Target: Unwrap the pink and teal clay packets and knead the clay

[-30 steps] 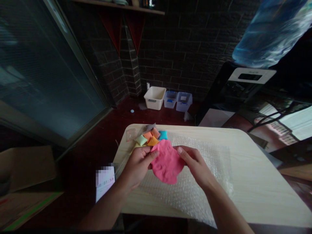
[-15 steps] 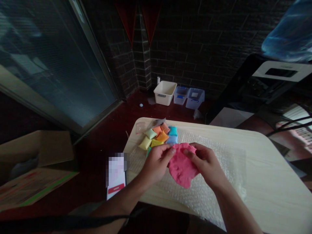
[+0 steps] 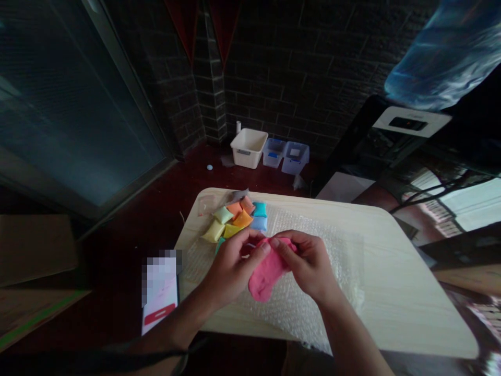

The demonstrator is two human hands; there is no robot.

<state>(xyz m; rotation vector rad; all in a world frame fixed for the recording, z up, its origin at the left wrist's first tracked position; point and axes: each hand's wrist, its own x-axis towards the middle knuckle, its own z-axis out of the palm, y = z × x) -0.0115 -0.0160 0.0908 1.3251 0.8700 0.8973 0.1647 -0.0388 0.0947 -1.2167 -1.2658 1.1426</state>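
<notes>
A soft pink piece of modelling clay [image 3: 267,274] hangs between both hands above the table. My left hand [image 3: 238,261] pinches its upper left edge between thumb and fingers. On the other side my right hand [image 3: 307,261] grips the upper right part, thumb pressed on top. The clay looks folded and narrow, its lower end drooping toward me. Just beyond the hands lie several small coloured clay packets, among them an orange one [image 3: 242,219], a pale yellow one [image 3: 214,231] and a teal one [image 3: 260,209]. Part of the pile is hidden behind my left hand.
Bubble wrap [image 3: 297,308] covers part of the wooden table [image 3: 395,271]. A phone [image 3: 161,297] stands by the left edge. On the floor beyond are a white basket [image 3: 249,151] and two clear bins [image 3: 295,159]. Cardboard boxes [image 3: 37,250] sit at left, a water dispenser [image 3: 407,122] at right.
The clay has gone from a wide flat round to a narrower folded shape. My hands have come closer together. The camera view swung left, then back.
</notes>
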